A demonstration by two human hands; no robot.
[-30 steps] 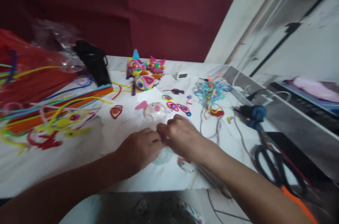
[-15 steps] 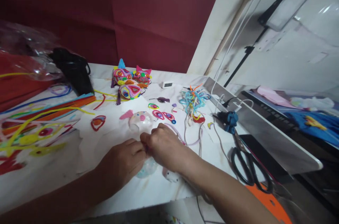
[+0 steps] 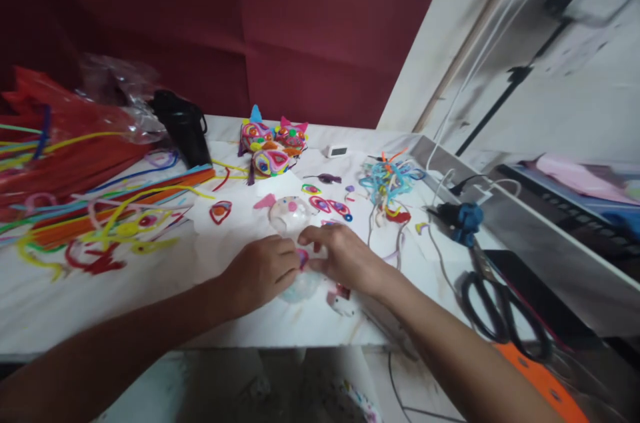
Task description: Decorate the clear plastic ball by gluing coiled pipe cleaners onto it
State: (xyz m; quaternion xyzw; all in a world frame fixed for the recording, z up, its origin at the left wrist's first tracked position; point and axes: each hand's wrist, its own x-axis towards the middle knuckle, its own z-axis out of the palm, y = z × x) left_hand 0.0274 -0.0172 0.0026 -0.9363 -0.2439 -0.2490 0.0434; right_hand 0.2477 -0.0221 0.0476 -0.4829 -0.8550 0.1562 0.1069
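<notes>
My left hand (image 3: 265, 273) is closed, its fingertips on a small pink and purple piece (image 3: 303, 258) over a clear rounded form (image 3: 299, 288). On the other side of that piece, my right hand (image 3: 337, 256) has thumb and index finger apart, close to it; contact is hard to make out. Just beyond the hands lies a whitish rounded form (image 3: 290, 214) with a pink nose and a pink ear (image 3: 265, 201). Eye-shaped coils (image 3: 330, 205) in pink and purple rest behind my right hand. A red and orange eye-shaped coil (image 3: 220, 212) lies to the left.
Colourful finished heads (image 3: 270, 162) stand at the back. Fuzzy strips (image 3: 125, 210) and a black bottle (image 3: 183, 126) are at left. A blue tangle (image 3: 390, 180), black-handled scissors (image 3: 500, 310), a dark phone (image 3: 537, 296) and cables are at right. A small white display (image 3: 337, 151) sits behind.
The view has shifted, so the table things appear farther right. My right thumb and index finger have spread apart, and the pink and purple piece shows more between the hands.
</notes>
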